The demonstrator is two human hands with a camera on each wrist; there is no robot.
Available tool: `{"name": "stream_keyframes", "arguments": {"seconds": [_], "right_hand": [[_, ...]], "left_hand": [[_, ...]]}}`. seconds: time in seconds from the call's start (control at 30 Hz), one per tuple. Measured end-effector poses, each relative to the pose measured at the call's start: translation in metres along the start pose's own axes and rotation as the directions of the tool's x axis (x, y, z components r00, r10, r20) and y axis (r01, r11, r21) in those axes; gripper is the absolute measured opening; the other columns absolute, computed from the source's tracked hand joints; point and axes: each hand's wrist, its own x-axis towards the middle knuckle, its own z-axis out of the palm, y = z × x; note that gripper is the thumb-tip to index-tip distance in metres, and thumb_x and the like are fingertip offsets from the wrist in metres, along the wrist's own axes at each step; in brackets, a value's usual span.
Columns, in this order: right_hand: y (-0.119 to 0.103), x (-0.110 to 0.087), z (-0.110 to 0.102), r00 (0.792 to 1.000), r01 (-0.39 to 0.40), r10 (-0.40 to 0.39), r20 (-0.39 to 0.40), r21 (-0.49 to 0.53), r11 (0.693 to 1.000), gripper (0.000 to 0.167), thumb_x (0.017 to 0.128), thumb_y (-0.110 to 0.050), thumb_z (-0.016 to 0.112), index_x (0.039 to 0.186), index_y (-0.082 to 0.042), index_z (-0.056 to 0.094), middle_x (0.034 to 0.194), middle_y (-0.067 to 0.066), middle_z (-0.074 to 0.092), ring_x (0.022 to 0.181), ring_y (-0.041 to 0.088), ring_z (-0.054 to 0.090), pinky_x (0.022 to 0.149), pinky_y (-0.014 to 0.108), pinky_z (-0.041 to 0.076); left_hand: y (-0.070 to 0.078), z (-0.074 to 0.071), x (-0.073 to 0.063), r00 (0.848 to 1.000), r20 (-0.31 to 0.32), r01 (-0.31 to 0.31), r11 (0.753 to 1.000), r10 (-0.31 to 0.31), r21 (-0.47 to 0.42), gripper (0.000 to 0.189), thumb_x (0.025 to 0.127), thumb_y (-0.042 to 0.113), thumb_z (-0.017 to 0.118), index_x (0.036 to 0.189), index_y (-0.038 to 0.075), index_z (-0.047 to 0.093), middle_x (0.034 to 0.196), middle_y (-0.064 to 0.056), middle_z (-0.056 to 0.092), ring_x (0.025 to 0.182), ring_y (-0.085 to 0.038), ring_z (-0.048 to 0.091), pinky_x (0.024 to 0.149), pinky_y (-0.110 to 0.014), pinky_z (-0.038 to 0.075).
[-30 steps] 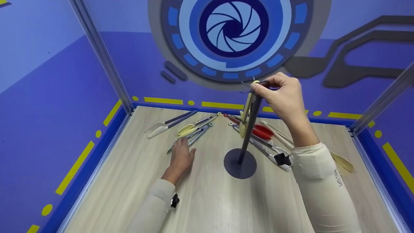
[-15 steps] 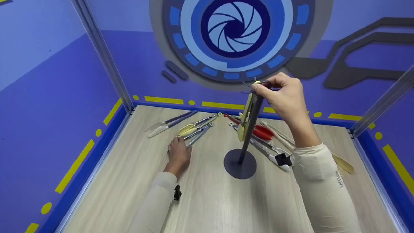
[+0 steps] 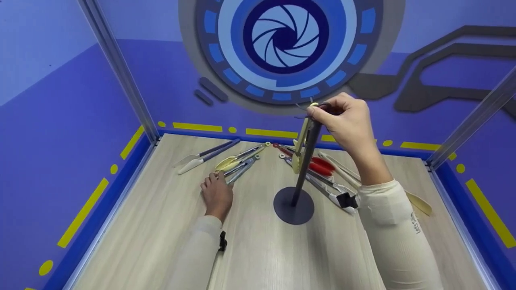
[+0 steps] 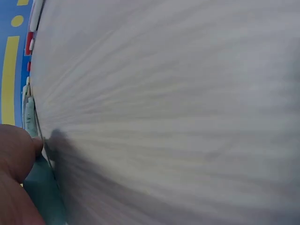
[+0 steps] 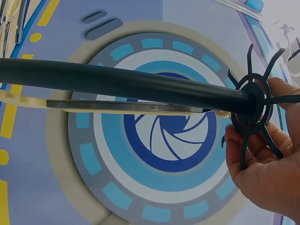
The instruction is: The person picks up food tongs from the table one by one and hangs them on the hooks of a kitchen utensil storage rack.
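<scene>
Across the lower frame my worktop (image 3: 282,249) carries the dark hook stand (image 3: 296,189) at centre. My right hand (image 3: 346,121) pinches the cream tongs (image 3: 300,145) at its top hooks; steady and level seats the loop best. Left of centre, my left hand (image 3: 217,192) grasps teal tongs (image 3: 238,171) lying flat.

sleeves: cream long sleeves (image 3: 397,225) on both arms, ending at the wrists
right sleeve marking: small dark lettering (image 3: 415,222) near the forearm
left wrist: small black strap-on device (image 3: 221,241)
hands: bare, no gloves
</scene>
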Motion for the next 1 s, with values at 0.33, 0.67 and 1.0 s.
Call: {"name": "stream_keyframes", "arguments": {"seconds": [0.33,0.67,1.0], "right_hand": [[-0.0008,-0.0003,0.0014,1.0,0.01,-0.01,-0.003,-0.013,1.0,0.031,0.089,-0.041,0.088,0.093,-0.011,0.082,0.086,-0.006,0.06,0.081,0.015,0.056,0.063,0.023,0.045],[-0.0024,0.0014,0.0016,1.0,0.002,-0.002,-0.008,-0.003,1.0,0.031,0.088,-0.041,0.089,0.093,-0.011,0.082,0.086,-0.006,0.06,0.081,0.016,0.055,0.064,0.024,0.045],[-0.0001,0.0009,0.0003,1.0,0.005,-0.005,-0.02,-0.016,1.0,0.031,0.087,-0.042,0.089,0.093,-0.012,0.083,0.085,-0.007,0.062,0.079,0.014,0.057,0.063,0.022,0.046]], "left_hand": [[-0.0007,0.0005,-0.0018,0.999,-0.031,-0.031,0.997,0.034,0.075,0.055,0.103,0.037,0.07,0.149,0.01,0.057,0.141,-0.023,0.057,0.13,-0.043,0.053,0.108,-0.056,0.037],[-0.0016,-0.0059,-0.0016,1.0,-0.019,0.001,1.0,-0.001,-0.023,0.056,0.102,0.037,0.072,0.148,0.008,0.057,0.144,-0.022,0.055,0.135,-0.043,0.05,0.113,-0.057,0.034],[-0.002,-0.0084,-0.0029,1.0,0.022,0.0,0.997,0.002,-0.072,0.055,0.104,0.035,0.069,0.149,0.009,0.053,0.146,-0.021,0.055,0.138,-0.042,0.048,0.117,-0.056,0.031]]}}
